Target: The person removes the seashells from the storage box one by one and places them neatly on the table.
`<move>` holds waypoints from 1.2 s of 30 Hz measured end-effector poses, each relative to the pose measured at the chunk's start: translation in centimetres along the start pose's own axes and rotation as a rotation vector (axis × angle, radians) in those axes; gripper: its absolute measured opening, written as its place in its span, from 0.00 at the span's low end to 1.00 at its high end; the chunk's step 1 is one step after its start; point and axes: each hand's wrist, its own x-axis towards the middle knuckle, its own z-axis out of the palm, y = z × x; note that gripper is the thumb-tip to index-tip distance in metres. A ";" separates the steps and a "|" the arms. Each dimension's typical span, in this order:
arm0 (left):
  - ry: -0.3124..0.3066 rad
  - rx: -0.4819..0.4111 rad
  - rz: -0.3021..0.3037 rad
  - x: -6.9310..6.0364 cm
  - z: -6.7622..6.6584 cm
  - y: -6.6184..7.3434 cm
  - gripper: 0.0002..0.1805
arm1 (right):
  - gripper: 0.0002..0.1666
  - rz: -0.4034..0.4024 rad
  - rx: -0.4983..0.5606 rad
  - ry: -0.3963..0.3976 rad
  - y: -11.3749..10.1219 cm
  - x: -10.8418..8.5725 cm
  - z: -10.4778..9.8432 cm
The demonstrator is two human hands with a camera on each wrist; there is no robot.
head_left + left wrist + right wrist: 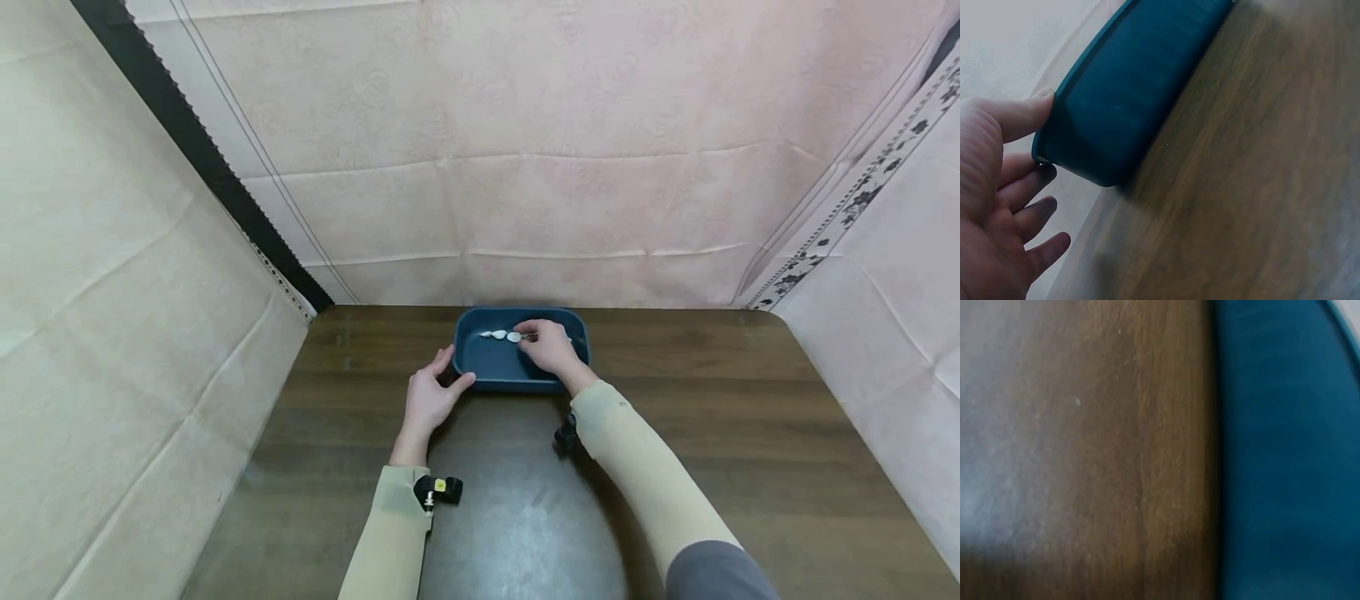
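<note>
A dark blue rectangular tray (517,386) stands at the far edge of the table. In it, several small white oval pieces (498,334) lie in a row; their exact kind is too small to tell. My right hand (551,348) reaches over the tray, thumb and fingertips curled at the rightmost visible oval, which it seems to pinch. Behind the fingers the rest of the row is hidden. At the tray's near left corner my left hand (432,397) touches the outside, thumb on the near side and fingers along the left. The left wrist view shows that thumb (1025,115) against the rim.
The brown wooden table (697,417) extends to both sides and in front of the tray. Pale cloth (540,225) hangs behind it, with more cloth at left and right. A small black camera (442,489) is strapped to the left wrist.
</note>
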 end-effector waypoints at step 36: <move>-0.003 0.016 -0.009 0.0 0.1 -0.1 0.38 | 0.19 -0.009 -0.086 -0.039 0.2 0.7 0.9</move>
